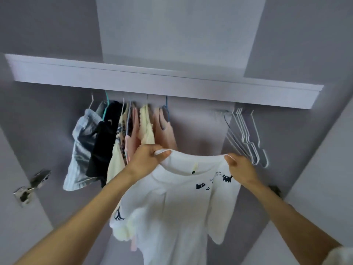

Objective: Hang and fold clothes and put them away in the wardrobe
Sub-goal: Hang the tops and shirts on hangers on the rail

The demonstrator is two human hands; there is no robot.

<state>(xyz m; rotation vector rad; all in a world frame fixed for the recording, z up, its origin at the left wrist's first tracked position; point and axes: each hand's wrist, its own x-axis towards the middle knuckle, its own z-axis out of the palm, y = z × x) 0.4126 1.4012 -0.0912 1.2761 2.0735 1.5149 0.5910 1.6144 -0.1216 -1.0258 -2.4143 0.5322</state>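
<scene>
A white T-shirt (177, 207) with small dark prints on its chest hangs in front of me inside the wardrobe. My left hand (147, 159) pinches its left shoulder and my right hand (240, 167) pinches its right shoulder, both at the neckline, holding it spread out. Whether a hanger is inside the shirt I cannot tell. Behind it, several garments (122, 138) in blue, black, cream and pink hang on hangers from the rail.
A bunch of bare white wire hangers (248, 136) hangs at the right end of the rail. A pale shelf board (172, 83) runs across above the rail. The wardrobe doors stand open, with a metal hinge (31, 186) on the left one.
</scene>
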